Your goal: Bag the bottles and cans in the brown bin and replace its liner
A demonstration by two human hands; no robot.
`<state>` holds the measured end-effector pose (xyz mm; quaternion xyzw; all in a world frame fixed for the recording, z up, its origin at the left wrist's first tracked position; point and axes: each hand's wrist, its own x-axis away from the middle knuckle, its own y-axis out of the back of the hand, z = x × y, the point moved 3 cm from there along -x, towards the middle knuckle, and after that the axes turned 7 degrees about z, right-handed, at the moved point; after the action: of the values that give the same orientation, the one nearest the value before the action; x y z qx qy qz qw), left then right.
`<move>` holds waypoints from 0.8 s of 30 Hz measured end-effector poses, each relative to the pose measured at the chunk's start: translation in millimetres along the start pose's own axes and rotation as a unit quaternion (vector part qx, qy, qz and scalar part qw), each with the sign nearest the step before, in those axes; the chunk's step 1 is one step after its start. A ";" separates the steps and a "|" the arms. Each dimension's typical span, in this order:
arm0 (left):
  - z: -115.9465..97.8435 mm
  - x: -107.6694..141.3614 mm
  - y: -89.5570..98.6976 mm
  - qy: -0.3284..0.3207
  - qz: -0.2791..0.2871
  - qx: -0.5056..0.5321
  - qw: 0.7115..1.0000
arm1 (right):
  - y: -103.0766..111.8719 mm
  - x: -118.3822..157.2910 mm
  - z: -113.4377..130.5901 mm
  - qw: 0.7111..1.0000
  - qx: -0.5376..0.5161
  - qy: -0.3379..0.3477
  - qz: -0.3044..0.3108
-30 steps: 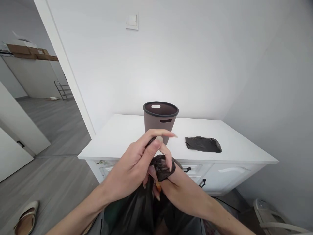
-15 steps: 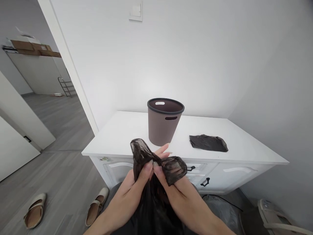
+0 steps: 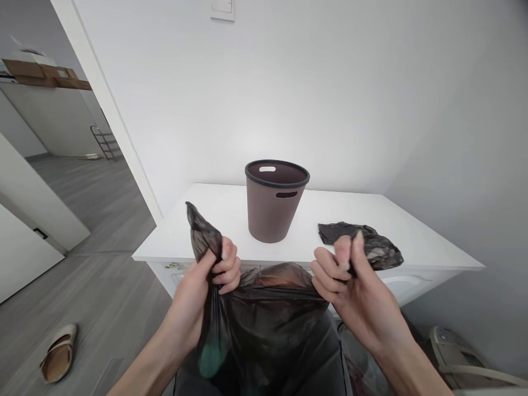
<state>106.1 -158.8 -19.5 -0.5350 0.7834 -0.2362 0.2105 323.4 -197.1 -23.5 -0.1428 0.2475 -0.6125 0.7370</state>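
Gripping a bag (image 3: 280,324) by opposite sides of its top, left hand (image 3: 208,280) and right hand (image 3: 350,275) have their fingers (image 3: 230,269) clamped on it; it spreads between and below them, the bin (image 3: 272,214) on the counter (image 3: 218,220) beyond.

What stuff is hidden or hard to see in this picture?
All in the head view:
What's inside the black bag: dark plastic hides it, showing only dim orange-brown and green patches.
The bottom inside the bin: its front wall blocks it.
Part of the flat black plastic: hidden behind the right hand and the bag's bunched end.
The light switch's top: cut off by the upper edge.
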 end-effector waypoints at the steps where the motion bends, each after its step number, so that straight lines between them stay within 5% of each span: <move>1: 3.6 1.4 -2.5 0.008 0.003 -0.053 0.999 | 0.7 -1.2 -2.7 0.999 0.033 -0.015 0.006; 6: 13.9 9.0 -16.1 -0.002 -0.005 -0.297 0.955 | -12.3 -4.8 -13.8 0.954 0.269 -0.104 0.080; 13: 17.7 -0.1 -26.4 0.033 0.080 -0.365 0.927 | -41.4 -11.3 -7.2 0.867 0.447 -0.062 0.211; 18: 11.9 -2.1 -25.1 0.011 0.000 -0.344 0.939 | -21.3 -7.3 -13.1 0.924 0.278 -0.119 0.235; 24: 16.2 -2.9 -19.7 -0.016 -0.057 -0.336 0.940 | 0.1 -3.9 -37.0 0.994 0.070 -0.070 0.039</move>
<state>131.0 -164.7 -20.4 -0.6217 0.7821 0.0381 0.0170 302.9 -189.9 -53.8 -0.1233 0.1574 -0.5875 0.7842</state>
